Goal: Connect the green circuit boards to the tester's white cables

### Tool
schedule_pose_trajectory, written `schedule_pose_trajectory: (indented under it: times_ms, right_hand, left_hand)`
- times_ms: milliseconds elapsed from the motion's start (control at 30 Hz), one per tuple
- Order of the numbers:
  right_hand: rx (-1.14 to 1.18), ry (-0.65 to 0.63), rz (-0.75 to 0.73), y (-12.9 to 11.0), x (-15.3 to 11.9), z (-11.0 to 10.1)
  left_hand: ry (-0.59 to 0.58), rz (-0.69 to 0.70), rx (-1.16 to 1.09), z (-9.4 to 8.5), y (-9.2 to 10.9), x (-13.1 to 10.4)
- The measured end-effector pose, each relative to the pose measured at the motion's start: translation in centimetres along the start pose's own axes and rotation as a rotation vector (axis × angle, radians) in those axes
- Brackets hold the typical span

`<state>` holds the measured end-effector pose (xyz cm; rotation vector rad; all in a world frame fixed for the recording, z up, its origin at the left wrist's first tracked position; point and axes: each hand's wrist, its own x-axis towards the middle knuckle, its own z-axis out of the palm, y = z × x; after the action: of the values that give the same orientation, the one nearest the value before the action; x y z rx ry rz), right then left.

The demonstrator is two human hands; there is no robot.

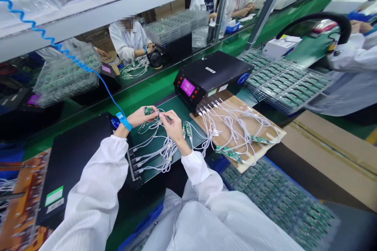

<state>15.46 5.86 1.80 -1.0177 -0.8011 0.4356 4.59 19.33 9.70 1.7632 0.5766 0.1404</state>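
Toward the table's (183,106) far edge, the left hand (137,118) pinches a green circuit board (148,110), apparently steadying it; the right hand's (173,126) fingertips press together at its end, probably aligning a plug, though fingers hide the contact.

The green bench (183,109) carries a black box (218,71), brown sheet (235,104) and white cables (165,157).

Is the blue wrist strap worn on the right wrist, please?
No, the blue strap circles the left wrist, just below the left hand.
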Motion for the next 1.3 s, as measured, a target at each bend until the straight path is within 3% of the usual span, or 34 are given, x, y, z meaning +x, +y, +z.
schedule_pose_trajectory:
  times_ms: [267,500,833,933,1067,1200,1300]
  right_hand:
    - [0.026,-0.004,-0.003,0.0,0.6,-0.7]
    - [-0.023,0.068,-0.002,0.3,0.1,0.1]
    - [-0.111,-0.034,-0.125,-1.3,1.5,0.3]
    - [-0.236,-0.083,-0.177,-1.6,1.3,0.3]
    - [-0.463,-0.094,-0.169,-1.2,-1.4,-0.5]
    - [-0.906,-0.347,0.06,-0.1,-5.1,-1.1]
    - [-1.258,-0.506,0.24,0.5,-6.4,-0.4]
  left_hand:
    - [-0.025,0.027,-0.045,0.4,0.0,0.2]
    - [0.024,0.059,-0.018,1.2,0.0,0.5]
    - [-0.027,0.049,-0.243,-0.3,-0.2,0.2]
    - [-0.011,0.023,-0.234,-0.8,0.1,-0.1]
    - [-0.012,-0.037,-0.097,-1.6,0.4,-0.7]
    - [0.037,-0.085,-0.016,-2.7,-0.1,-0.8]
    - [0.087,-0.159,0.122,-3.4,-1.0,-0.6]
